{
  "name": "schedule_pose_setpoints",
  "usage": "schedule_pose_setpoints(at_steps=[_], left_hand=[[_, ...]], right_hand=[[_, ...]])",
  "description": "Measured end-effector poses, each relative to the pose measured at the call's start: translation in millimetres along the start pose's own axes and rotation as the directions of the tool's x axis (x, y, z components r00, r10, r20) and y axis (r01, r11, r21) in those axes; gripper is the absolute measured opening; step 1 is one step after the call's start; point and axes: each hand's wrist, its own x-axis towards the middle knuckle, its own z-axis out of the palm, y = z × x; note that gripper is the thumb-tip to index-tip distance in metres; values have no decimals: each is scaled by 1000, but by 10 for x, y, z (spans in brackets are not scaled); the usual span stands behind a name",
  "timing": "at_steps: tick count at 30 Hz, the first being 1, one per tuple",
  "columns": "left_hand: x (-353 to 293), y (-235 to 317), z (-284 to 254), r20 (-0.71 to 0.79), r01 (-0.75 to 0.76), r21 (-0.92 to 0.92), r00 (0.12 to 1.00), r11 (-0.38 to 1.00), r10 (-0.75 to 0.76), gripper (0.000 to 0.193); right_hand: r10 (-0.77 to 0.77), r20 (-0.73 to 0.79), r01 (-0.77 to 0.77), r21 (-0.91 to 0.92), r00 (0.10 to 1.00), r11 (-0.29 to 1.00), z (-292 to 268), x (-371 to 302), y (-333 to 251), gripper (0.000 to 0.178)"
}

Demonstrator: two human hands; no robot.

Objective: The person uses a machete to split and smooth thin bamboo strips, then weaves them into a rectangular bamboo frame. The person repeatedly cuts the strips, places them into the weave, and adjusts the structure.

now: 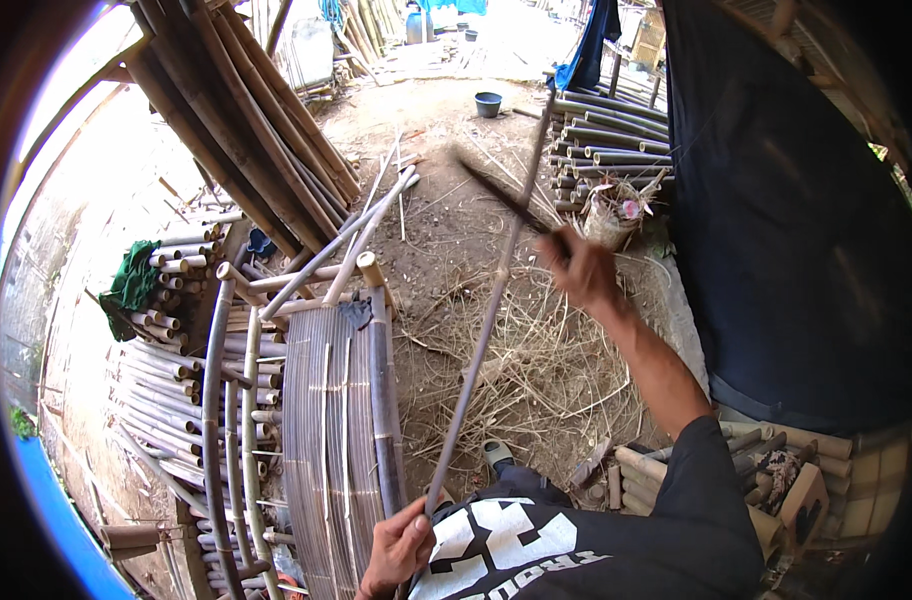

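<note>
A long, thin bamboo pole (486,325) slants from near my body up and away toward the far right. My left hand (400,545) is closed around its near end, low in the view. In my right hand (582,270), arm stretched forward, is a machete (492,188) with a dark blade. The blade crosses the pole near its upper part and points up to the left; its tip is blurred. Whether the blade touches the pole I cannot tell.
Left of me stands a slatted bamboo bench (311,430), with cut bamboo poles (156,385) stacked beyond it. Pale bamboo shavings (526,370) litter the ground ahead. More bamboo (621,140) is piled far right, near a sack (608,222). A dark sheet (786,220) hangs at right.
</note>
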Motion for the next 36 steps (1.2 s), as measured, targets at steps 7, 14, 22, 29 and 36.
schedule_pose_setpoints(at_steps=[7, 14, 22, 29, 36], left_hand=[[-478, -420, -424, -34, -14, 138, 999, 990, 19, 43], [-731, -643, -788, -12, 58, 29, 998, 998, -58, 45], [-812, -861, -1024, 21, 67, 7, 998, 998, -67, 45], [-13, -252, -410, 52, 145, -153, 989, 978, -139, 50], [1263, 600, 214, 272, 108, -447, 962, 888, 20, 47]], right_hand=[[94, -158, -132, -256, 983, 957, -662, 449, 490, 57], [186, -103, -205, -237, 977, 950, -1099, 739, 595, 71], [491, -289, -556, -219, 822, 802, -1565, 1243, 1351, 76], [179, -174, -207, -159, 968, 965, -964, 685, 48, 70], [-420, 34, 421, -44, 907, 906, 418, -810, -1043, 56]])
